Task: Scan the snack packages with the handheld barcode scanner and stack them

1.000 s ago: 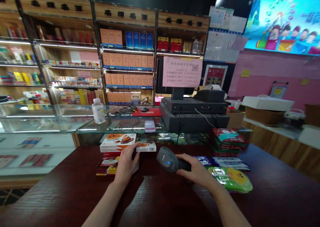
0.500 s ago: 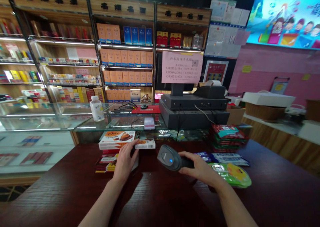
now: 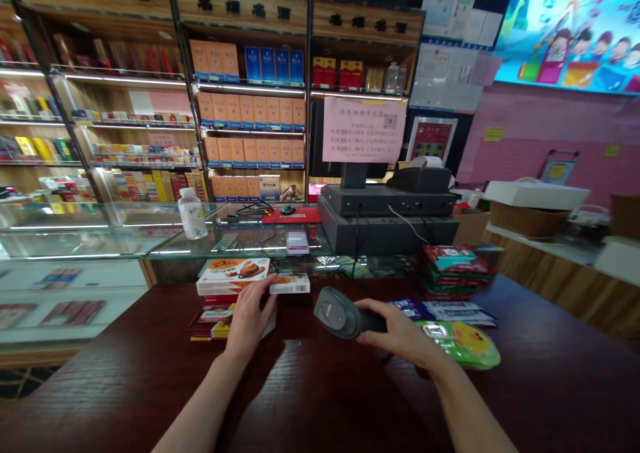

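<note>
My right hand [image 3: 400, 336] is closed around the handle of a dark grey barcode scanner [image 3: 336, 311], whose head points left toward a stack of snack boxes. My left hand [image 3: 249, 318] rests with its fingers stretched flat on the edge of that stack, touching the top white and orange box [image 3: 233, 274]. A second box [image 3: 290, 283] juts out to the right under it, and red and yellow packets [image 3: 210, 320] lie beneath. All of this sits on a dark red wooden counter [image 3: 125, 380].
A green and yellow packet [image 3: 463, 343] and blue packets [image 3: 440, 312] lie right of the scanner, with a stack of red and teal packets [image 3: 453, 270] behind. A black till with monitor [image 3: 385, 220], a glass case [image 3: 100, 240] and a bottle [image 3: 193, 214] stand beyond.
The blue light on the scanner head has gone out. Both hands stay almost where they were; the view has tilted slightly upward.
</note>
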`<state>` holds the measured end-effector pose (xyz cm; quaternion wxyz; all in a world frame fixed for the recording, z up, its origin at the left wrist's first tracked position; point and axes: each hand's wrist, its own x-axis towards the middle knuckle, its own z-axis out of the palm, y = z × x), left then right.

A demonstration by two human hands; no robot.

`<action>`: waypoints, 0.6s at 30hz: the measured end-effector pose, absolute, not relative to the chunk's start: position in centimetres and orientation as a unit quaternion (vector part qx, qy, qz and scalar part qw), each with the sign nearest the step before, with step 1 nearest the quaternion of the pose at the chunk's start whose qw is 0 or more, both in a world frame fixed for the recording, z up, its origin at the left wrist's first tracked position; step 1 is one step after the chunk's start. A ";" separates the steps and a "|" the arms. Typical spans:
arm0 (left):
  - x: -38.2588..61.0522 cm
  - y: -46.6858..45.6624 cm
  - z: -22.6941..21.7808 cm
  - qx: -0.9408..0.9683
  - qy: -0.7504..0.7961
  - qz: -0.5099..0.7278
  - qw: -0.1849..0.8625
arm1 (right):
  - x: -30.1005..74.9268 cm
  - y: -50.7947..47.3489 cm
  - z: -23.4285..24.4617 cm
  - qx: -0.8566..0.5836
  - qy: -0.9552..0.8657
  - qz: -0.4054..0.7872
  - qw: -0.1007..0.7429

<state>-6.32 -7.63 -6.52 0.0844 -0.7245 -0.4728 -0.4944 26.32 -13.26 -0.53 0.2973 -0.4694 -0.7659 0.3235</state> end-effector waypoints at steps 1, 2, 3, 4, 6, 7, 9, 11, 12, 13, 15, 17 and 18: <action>-6.3 -7.6 -6.5 -0.724 -0.473 -0.494 0.084 | 26.3 -13.2 -0.5 -0.470 -0.766 0.324 0.298; -6.3 -7.7 -6.5 -0.724 -0.473 -0.494 0.085 | 26.3 -13.2 -0.6 -0.469 -0.765 0.325 0.298; -6.3 -7.7 -6.5 -0.724 -0.473 -0.494 0.086 | 26.3 -13.1 -0.7 -0.468 -0.765 0.328 0.297; -6.3 -7.7 -6.5 -0.725 -0.473 -0.494 0.087 | 26.2 -13.0 -0.8 -0.465 -0.767 0.330 0.295; -6.3 -7.7 -6.5 -0.725 -0.472 -0.493 0.088 | 25.9 -12.9 -1.2 -0.454 -0.775 0.330 0.289; -6.3 -7.7 -6.5 -0.726 -0.472 -0.493 0.088 | 25.6 -12.9 -1.5 -0.449 -0.783 0.325 0.282; -6.2 -7.8 -6.3 -0.728 -0.471 -0.490 0.088 | 24.9 -12.8 -2.1 -0.443 -0.803 0.300 0.264; -6.2 -7.9 -6.2 -0.731 -0.473 -0.484 0.090 | 24.0 -12.9 -2.6 -0.441 -0.825 0.265 0.236; -6.1 -8.0 -6.1 -0.732 -0.475 -0.480 0.091 | 23.6 -12.9 -2.9 -0.439 -0.835 0.248 0.222; -6.1 -8.0 -6.0 -0.733 -0.477 -0.476 0.092 | 23.2 -13.0 -3.1 -0.436 -0.844 0.232 0.211; -6.1 -8.1 -5.9 -0.735 -0.481 -0.469 0.094 | 22.6 -13.1 -3.5 -0.431 -0.856 0.210 0.195; -6.0 -8.1 -5.9 -0.737 -0.484 -0.463 0.093 | 22.2 -13.2 -3.9 -0.428 -0.863 0.194 0.188; -6.0 -8.1 -5.9 -0.737 -0.486 -0.460 0.093 | 22.1 -13.2 -4.1 -0.426 -0.865 0.188 0.186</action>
